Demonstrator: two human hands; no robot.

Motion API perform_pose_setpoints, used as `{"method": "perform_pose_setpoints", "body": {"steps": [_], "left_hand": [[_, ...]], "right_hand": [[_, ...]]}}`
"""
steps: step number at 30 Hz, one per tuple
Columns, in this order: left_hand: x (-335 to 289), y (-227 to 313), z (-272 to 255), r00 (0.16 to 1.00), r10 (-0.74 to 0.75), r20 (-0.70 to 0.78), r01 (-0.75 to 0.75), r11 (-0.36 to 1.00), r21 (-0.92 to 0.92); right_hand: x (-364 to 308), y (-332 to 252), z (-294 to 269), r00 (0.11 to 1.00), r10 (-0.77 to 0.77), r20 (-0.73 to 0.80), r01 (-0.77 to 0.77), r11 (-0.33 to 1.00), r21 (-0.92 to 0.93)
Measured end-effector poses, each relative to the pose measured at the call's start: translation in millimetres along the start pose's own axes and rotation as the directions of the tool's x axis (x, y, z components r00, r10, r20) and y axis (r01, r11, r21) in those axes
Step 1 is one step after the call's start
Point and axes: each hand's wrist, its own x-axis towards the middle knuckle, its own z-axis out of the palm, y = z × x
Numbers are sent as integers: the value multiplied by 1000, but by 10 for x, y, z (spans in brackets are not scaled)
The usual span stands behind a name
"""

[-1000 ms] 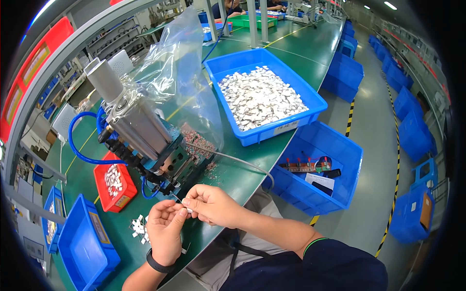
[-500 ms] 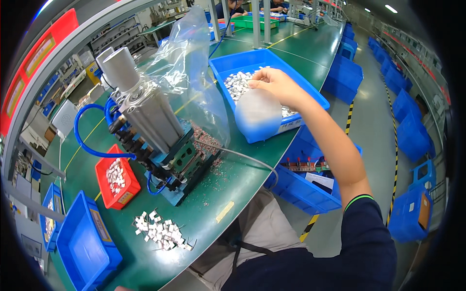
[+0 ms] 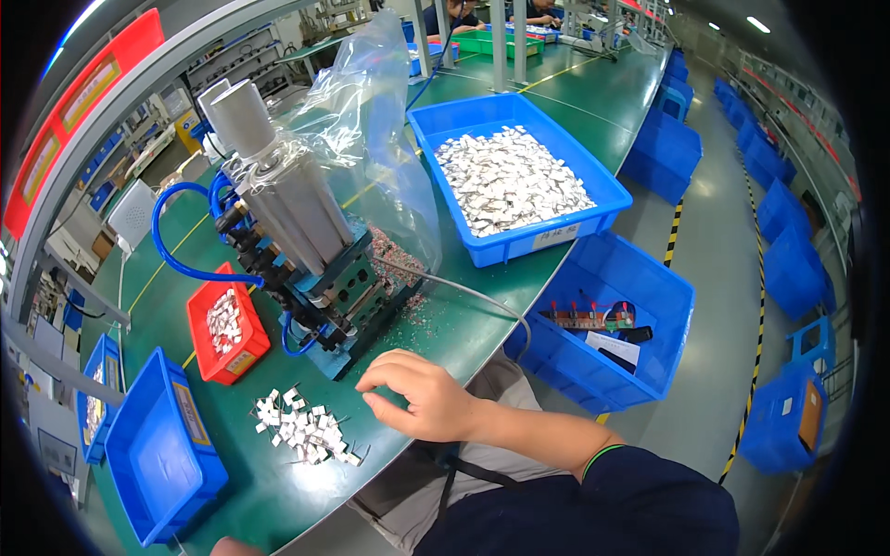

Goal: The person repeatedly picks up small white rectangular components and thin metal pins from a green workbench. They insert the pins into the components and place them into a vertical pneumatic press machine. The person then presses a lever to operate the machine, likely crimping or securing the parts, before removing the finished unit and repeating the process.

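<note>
My right hand (image 3: 417, 397) is above the green table (image 3: 408, 343) near its front edge. Thumb and forefinger curve with a gap between them, and I see nothing held. Just left of the fingertips lies a loose pile of small white blocks with thin wire leads (image 3: 301, 428). Behind the hand stands a pneumatic press (image 3: 292, 218) with a metal cylinder and blue hoses. At the lower edge only a sliver of my left hand (image 3: 234, 547) shows, its fingers hidden. A large blue bin (image 3: 538, 243) full of similar white parts sits beyond the press.
A red bin (image 3: 227, 369) with white parts stands left of the press, and a blue bin (image 3: 167, 463) nearer me. Reddish scraps (image 3: 394, 255) lie behind the press beside a clear plastic bag (image 3: 362, 120). Another blue bin (image 3: 603, 371) with tools sits below the table's right edge.
My right hand has left the large blue bin and come down and to the left, close to the pile of white parts. The view has shifted slightly.
</note>
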Motion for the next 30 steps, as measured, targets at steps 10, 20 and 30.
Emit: {"method": "perform_pose_setpoints", "body": {"steps": [10, 20, 30], "left_hand": [[-70, -200, 48, 993, -56, -102, 69, 989, 131], [-104, -242, 48, 990, -56, -127, 75, 985, 153], [-117, -285, 15, 986, -68, -151, 94, 981, 170]], "right_hand": [[1, 263, -254, 984, -158, -79, 139, 968, -211], [-56, 274, -270, 992, -38, -117, 29, 996, -79], [-63, 274, -280, 993, -10, -120, 2, 998, -68]]}}
